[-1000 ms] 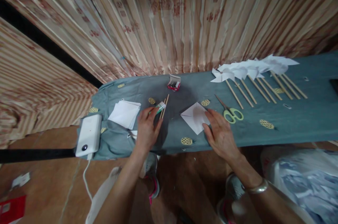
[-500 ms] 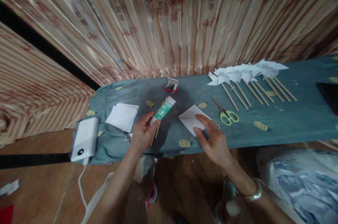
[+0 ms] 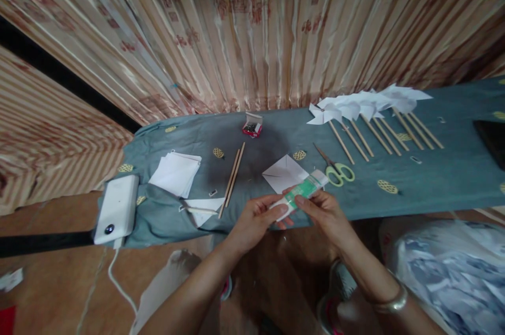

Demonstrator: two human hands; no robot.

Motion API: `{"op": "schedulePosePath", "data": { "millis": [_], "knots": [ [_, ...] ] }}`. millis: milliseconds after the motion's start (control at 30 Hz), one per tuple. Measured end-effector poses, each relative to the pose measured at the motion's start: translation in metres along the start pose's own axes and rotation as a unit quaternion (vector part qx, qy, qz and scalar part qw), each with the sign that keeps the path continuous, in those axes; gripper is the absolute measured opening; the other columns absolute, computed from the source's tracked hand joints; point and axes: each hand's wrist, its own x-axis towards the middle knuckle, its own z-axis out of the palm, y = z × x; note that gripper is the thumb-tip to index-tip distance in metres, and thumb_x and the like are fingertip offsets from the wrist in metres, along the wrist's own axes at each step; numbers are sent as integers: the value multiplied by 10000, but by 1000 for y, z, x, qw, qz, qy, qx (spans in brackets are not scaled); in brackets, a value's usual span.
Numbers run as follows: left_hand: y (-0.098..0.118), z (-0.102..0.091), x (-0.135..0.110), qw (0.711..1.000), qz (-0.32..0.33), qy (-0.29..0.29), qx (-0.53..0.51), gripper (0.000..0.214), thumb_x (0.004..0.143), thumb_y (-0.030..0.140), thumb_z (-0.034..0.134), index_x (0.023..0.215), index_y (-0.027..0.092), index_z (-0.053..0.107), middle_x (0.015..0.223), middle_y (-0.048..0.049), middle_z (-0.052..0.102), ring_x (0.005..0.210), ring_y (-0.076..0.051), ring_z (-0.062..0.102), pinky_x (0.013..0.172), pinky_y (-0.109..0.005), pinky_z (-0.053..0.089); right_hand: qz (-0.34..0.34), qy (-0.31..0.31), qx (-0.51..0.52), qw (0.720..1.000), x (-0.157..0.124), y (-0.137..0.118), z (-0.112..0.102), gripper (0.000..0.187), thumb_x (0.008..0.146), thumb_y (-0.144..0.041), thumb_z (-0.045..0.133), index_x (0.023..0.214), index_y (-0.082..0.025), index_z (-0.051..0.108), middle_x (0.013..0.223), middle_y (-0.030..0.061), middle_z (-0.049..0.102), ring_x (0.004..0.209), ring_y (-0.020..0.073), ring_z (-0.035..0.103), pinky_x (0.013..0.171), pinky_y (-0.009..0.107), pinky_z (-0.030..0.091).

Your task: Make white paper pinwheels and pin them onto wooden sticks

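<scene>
Both my hands are closed on a white and green squeeze tube [image 3: 308, 186], held at a slant over the table's front edge. My left hand [image 3: 258, 217] grips its lower left end. The thumb and fingers of my right hand [image 3: 324, 212] pinch its middle, and its flat end points up to the right. Just behind the tube lies a square of white paper [image 3: 284, 171] with slits running in from its corners, partly covered by the tube and hands. Scissors with light green handles [image 3: 339, 173] rest to the right of the paper.
White paper pinwheels [image 3: 355, 106] on wooden sticks lie in a row at the back right. Two loose sticks [image 3: 233, 174], a small open red box [image 3: 252, 127], a paper stack [image 3: 175, 173], a pencil-like stick [image 3: 201, 210] on paper and a white power bank [image 3: 117, 209] are leftward.
My left hand has carried the tube from above the two loose sticks rightward to the slit paper. My right hand has left the paper and closed on the tube.
</scene>
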Motion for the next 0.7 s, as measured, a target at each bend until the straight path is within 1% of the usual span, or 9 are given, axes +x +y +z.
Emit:
{"op": "schedulePosePath", "data": {
  "millis": [167, 267, 300, 367, 400, 467, 567, 633, 700],
  "knots": [
    [0, -5, 10, 999, 18, 31, 14, 474, 615, 482, 794, 895, 152, 601, 773, -41, 698, 576, -126, 628, 540, -229, 480, 13, 89, 104, 991, 11, 0, -11, 265, 634, -410, 838, 710, -184, 722, 646, -17, 691, 554, 86, 566, 546, 197, 480],
    [7, -22, 17, 983, 85, 97, 129, 387, 688, 471, 732, 885, 163, 606, 823, -44, 699, 591, -133, 623, 519, -231, 463, 28, 142, 195, 970, 18, -8, -19, 308, 579, -410, 870, 702, -183, 702, 622, -33, 694, 502, 66, 578, 487, 153, 493],
    [10, -29, 20, 962, 129, 134, 199, 346, 723, 457, 703, 892, 164, 628, 797, -32, 691, 594, -132, 611, 531, -236, 463, 32, 140, 221, 965, 20, -10, -21, 326, 568, -411, 876, 730, -188, 702, 641, -33, 708, 518, 72, 605, 490, 150, 509],
    [17, -42, 27, 891, 191, 200, 361, 261, 783, 395, 660, 915, 170, 667, 782, -25, 677, 653, -146, 604, 625, -266, 492, 47, 118, 266, 956, 22, -12, -23, 350, 578, -422, 870, 778, -192, 699, 687, -25, 736, 571, 88, 657, 522, 152, 545],
    [20, -48, 30, 853, 218, 217, 421, 242, 812, 364, 633, 963, 178, 671, 856, -36, 683, 718, -159, 615, 681, -284, 505, 61, 101, 285, 951, 23, -11, -23, 341, 606, -427, 856, 796, -193, 696, 707, -20, 746, 601, 94, 676, 545, 155, 561],
    [22, -55, 39, 792, 253, 214, 512, 252, 868, 306, 565, 1073, 191, 655, 1039, -72, 660, 897, -192, 624, 806, -327, 515, 94, 71, 318, 941, 23, -10, -23, 284, 681, -419, 813, 808, -196, 690, 736, -11, 759, 640, 101, 698, 586, 163, 582],
    [19, -60, 50, 709, 264, 208, 619, 293, 890, 213, 510, 1152, 198, 640, 1142, -106, 612, 1072, -243, 575, 955, -428, 467, 122, 43, 358, 925, 23, -10, -24, 180, 755, -341, 768, 837, -203, 686, 782, 6, 771, 697, 126, 721, 631, 196, 604],
    [15, -61, 56, 675, 247, 207, 663, 347, 881, 167, 502, 1207, 200, 618, 1198, -123, 590, 1120, -274, 546, 969, -477, 452, 115, 42, 372, 920, 23, -11, -25, 156, 748, -270, 767, 856, -194, 683, 813, 19, 774, 738, 145, 730, 674, 216, 613],
    [11, -61, 60, 664, 240, 202, 678, 416, 878, 143, 492, 1285, 196, 559, 1270, -134, 563, 1170, -293, 514, 974, -499, 445, 107, 40, 370, 922, 23, -12, -26, 158, 736, -223, 757, 869, -189, 677, 847, 26, 775, 780, 148, 732, 698, 211, 611]
  ]
}}
